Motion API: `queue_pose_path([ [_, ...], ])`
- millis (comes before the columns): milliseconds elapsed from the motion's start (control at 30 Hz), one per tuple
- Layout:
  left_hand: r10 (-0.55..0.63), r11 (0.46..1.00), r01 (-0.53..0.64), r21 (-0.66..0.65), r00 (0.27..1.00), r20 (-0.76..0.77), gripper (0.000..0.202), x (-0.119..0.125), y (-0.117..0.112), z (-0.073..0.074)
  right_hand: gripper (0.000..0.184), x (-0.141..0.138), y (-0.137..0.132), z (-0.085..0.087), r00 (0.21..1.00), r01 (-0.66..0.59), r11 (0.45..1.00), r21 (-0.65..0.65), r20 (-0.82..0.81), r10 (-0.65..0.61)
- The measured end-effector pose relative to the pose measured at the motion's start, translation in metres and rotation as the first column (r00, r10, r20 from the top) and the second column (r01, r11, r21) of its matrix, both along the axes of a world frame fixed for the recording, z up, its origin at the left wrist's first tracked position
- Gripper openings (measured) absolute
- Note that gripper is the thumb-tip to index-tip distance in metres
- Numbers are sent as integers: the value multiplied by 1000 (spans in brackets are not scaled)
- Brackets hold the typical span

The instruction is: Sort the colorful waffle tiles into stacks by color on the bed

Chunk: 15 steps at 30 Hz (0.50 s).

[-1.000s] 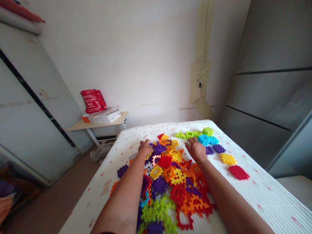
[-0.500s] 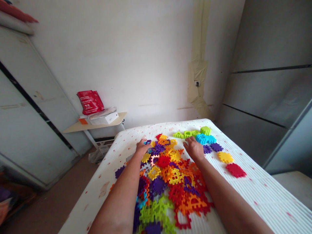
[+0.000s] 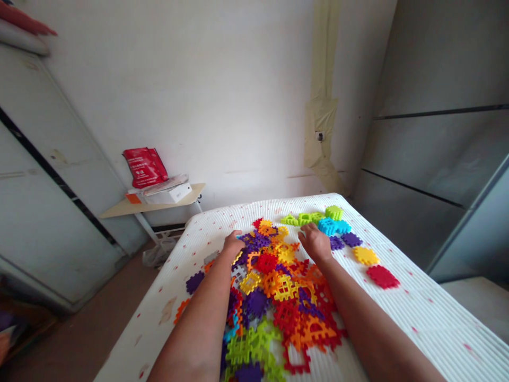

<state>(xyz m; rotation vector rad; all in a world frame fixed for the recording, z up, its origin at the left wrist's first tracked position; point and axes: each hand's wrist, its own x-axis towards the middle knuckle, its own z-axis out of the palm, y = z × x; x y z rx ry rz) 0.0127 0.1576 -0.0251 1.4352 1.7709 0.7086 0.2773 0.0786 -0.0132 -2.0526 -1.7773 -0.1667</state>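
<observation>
My left hand [image 3: 232, 245] is at the far left edge of a heap of interlocking plastic building pieces [image 3: 267, 262]. Its thumb and forefinger are apart against purple pieces [image 3: 255, 241], and the other fingers are hidden. My right hand [image 3: 316, 243] hangs with bent, parted fingers just right of the heap, nothing visible in it. Beyond its fingertips lies a row of lime-green pieces [image 3: 305, 218]. Beside it stand stacked turquoise pieces [image 3: 326, 226]. Red, orange, yellow, purple and lime pieces overlap loosely between my forearms.
Right of my hand lie sorted purple [image 3: 351, 239], yellow [image 3: 366, 256] and red pieces [image 3: 382, 276], with a lime stack [image 3: 334, 212] farther back. All rest on a white ribbed cover [image 3: 421, 318]. A small side table [image 3: 119, 208] with a red bag [image 3: 143, 167] stands at left.
My left hand has shifted slightly among the pieces; a yellow and a light-blue piece by its fingers no longer show, and purple ones do. My right hand has hardly moved.
</observation>
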Motion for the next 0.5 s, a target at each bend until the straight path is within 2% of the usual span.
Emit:
queue_pose_path([
  [200,-57,998,61,-30,993,103,35,-1,-6,6,28,0,1,-1,1000,-13,1000,6,10,13],
  [333,-68,997,64,37,989,131,44,-4,-11,21,27,0,3,-4,999,-42,998,-55,-12,42],
  [400,-74,995,63,80,987,140,54,-7,-15,29,27,0,5,-7,996,-88,990,-106,-35,85],
  [500,-90,988,70,139,986,141,59,-12,-22,41,31,-2,7,-12,980,-194,965,-177,-87,181],
])
